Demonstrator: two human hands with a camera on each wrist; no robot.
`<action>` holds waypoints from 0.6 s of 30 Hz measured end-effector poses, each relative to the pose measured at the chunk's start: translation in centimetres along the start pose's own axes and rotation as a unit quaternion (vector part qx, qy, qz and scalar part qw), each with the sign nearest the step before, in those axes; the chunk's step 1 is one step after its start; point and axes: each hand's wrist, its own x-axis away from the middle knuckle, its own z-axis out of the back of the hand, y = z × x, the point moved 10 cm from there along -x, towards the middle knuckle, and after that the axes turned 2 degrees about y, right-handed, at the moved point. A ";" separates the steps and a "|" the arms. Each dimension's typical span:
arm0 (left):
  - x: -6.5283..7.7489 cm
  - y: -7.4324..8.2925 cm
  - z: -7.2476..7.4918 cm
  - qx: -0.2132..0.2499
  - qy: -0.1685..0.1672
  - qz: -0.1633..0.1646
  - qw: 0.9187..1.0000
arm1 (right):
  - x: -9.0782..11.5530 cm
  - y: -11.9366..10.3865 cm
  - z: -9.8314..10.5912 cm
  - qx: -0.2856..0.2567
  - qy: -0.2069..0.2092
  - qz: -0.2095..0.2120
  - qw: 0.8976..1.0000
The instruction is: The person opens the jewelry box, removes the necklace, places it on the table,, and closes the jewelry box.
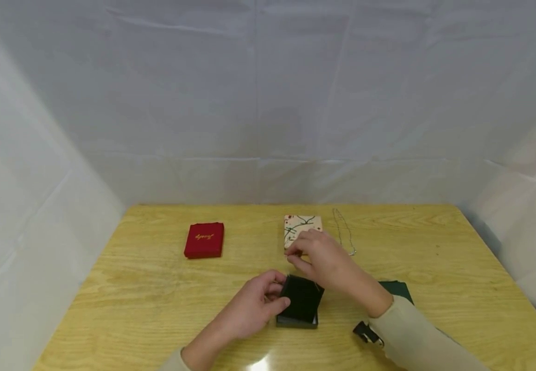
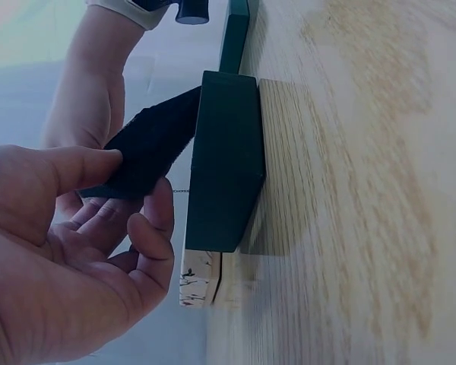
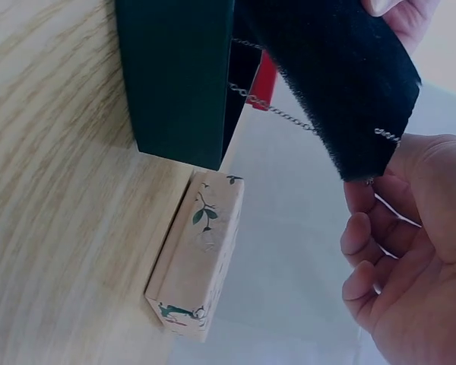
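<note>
White sheeting (image 1: 268, 103) encloses the far, left and right sides. In front of it, a wood-grain table (image 1: 156, 299); its far edge and both side edges are in view.

Right hand (image 1: 325, 260), beige sleeve (image 1: 416, 332) behind it: extends over the middle of the table, thumb and index finger pinching a chain beside a pad. Left hand (image 1: 251, 304): grasping that pad by its left side, thumb on the face, other fingers curled beneath.

Dark green box (image 1: 297, 324) – open, on the table's central strip, well in from the far edge, under the pad. A dark green lid (image 1: 396, 290) lies further toward the right edge, partly hidden by the right forearm.

Red box (image 1: 205, 239), gold script on top: near the far edge, toward the far left corner. Floral-print box (image 1: 303, 224): near the middle of the far edge, partly behind the right hand.

Black pad (image 1: 301, 299): held tilted above the green box. Black strap (image 1: 366, 333) at the right wrist.

Silver necklace (image 1: 351, 239): laid out beside the floral-print box, near the far edge. Slim silver chain (image 3: 281, 116) – strands run between pad and green box; one short length crosses the pad's corner.
</note>
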 end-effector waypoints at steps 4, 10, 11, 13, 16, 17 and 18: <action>0.0 0.0 0.0 -0.005 0.005 -0.003 1.000 | -0.1 0.6 -0.4 -0.007 -0.006 -0.020 1.000; 0.1 0.1 0.2 -0.016 0.010 -0.002 1.000 | 0.1 1.5 -0.7 -0.026 -0.015 -0.053 0.998; 0.1 0.0 0.2 -0.016 0.011 -0.001 1.000 | 0.2 1.7 -0.8 -0.030 -0.016 -0.059 0.998; 0.1 0.0 0.3 -0.018 0.012 -0.001 1.000 | 0.3 2.1 -0.9 -0.037 -0.019 -0.072 0.997; 0.1 0.0 0.3 -0.019 0.012 -0.001 1.000 | 0.6 2.7 -1.1 -0.049 -0.024 -0.089 0.995; 0.1 0.0 0.3 -0.019 0.012 -0.001 1.000 | 0.7 2.9 -1.1 -0.055 -0.026 -0.095 0.994; 0.1 0.0 0.3 -0.019 0.012 -0.001 1.000 | 0.8 3.0 -1.1 -0.060 -0.027 -0.100 0.993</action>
